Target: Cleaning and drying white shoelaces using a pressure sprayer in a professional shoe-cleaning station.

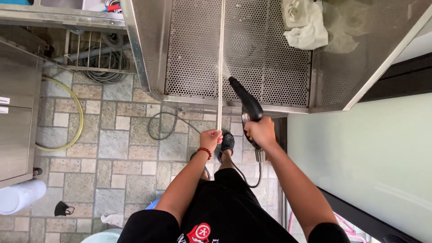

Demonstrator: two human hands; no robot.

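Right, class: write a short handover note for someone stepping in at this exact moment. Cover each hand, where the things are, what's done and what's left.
Left hand: gripping the lower end of a thin white rod held upright against the perforated steel panel.
Right hand: holding the black spray gun, nozzle aimed at the rod; its hose trails over the tiled floor.
Done: spray is hitting the rod about midway.
Left: cannot tell how much of the rod is clean.

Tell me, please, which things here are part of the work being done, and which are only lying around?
In use:
- black spray gun in the right hand
- thin white strip held by the left hand
- perforated steel tray

Lying about:
- yellow hose
- black face mask
- white cloths
- white bucket
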